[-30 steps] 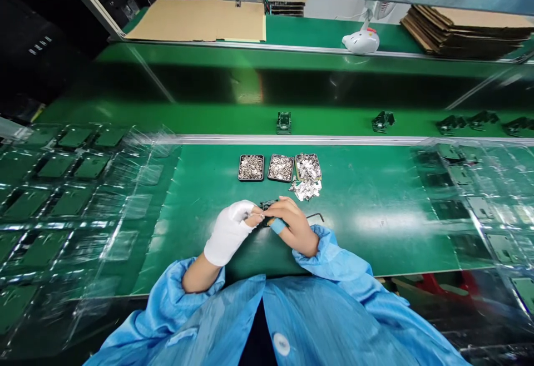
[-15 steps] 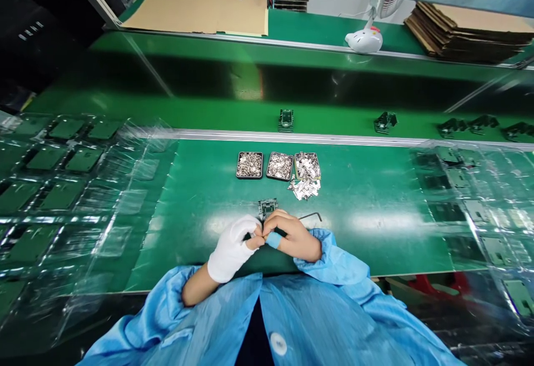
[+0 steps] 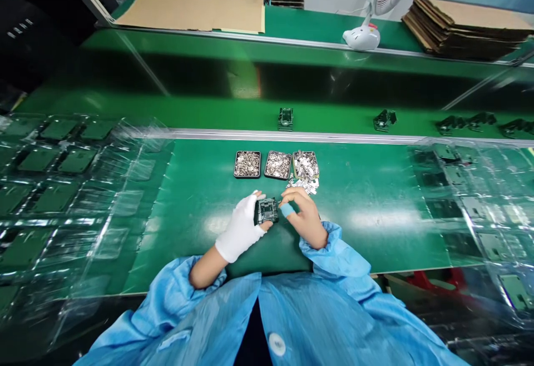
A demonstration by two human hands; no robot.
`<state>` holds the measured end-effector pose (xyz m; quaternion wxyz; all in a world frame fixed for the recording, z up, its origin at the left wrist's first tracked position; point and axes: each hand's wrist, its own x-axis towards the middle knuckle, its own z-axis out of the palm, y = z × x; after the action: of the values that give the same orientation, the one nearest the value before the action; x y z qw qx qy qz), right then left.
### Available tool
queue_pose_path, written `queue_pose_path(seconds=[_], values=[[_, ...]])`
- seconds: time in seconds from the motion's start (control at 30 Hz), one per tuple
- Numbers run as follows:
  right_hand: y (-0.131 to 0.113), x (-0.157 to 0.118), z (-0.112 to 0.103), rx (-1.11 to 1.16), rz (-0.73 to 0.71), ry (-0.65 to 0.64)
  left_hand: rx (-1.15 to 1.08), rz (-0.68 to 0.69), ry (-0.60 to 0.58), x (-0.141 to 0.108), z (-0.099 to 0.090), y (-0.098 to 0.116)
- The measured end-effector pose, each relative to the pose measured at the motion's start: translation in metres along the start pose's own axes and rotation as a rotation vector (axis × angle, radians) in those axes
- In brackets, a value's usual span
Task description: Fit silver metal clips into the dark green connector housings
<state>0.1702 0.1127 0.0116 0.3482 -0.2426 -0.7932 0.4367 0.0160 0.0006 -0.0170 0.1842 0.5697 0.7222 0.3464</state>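
My left hand (image 3: pixel 243 226), in a white glove with bare fingertips, is closed around the left side of a small green circuit board (image 3: pixel 267 210) with dark parts on it. My right hand (image 3: pixel 303 213), a light-blue wrap on its thumb, is just right of the board with thumb and index finger pinched together. Whatever sits in that pinch is too small to make out. Beyond the hands stand small black trays of shiny metal pieces: a left tray (image 3: pixel 247 164), a middle tray (image 3: pixel 277 164) and a right tray (image 3: pixel 306 164). Loose flat metal pieces (image 3: pixel 306 185) spill in front of the right one.
Clear plastic trays of green boards (image 3: pixel 54 196) cover the left side, and more plastic trays (image 3: pixel 475 207) stand right. A board assembly (image 3: pixel 286 118) and others lie behind the metal strip (image 3: pixel 334 138). A white fan (image 3: pixel 362 38) and stacked cardboard (image 3: pixel 463 29) are on the shelf.
My left hand has taken hold of the circuit board, which lay beyond the hands. My hands, earlier together, have moved apart. My right hand now covers where an L-shaped hex key lay.
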Motion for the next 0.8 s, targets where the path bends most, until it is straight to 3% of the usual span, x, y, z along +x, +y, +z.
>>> queue_pose_path(seconds=[0.1,0.5,0.8], values=[[0.004,-0.002,0.003,-0.039,-0.073,-0.060,-0.056,-0.016,0.014,0.003,0.006,0.002],[0.005,-0.007,0.012,-0.154,-0.227,-0.215,-0.096,0.100,-0.023,-0.003,-0.010,0.017],[0.006,-0.008,0.011,-0.149,-0.189,-0.221,0.164,0.242,0.049,-0.005,-0.010,0.016]])
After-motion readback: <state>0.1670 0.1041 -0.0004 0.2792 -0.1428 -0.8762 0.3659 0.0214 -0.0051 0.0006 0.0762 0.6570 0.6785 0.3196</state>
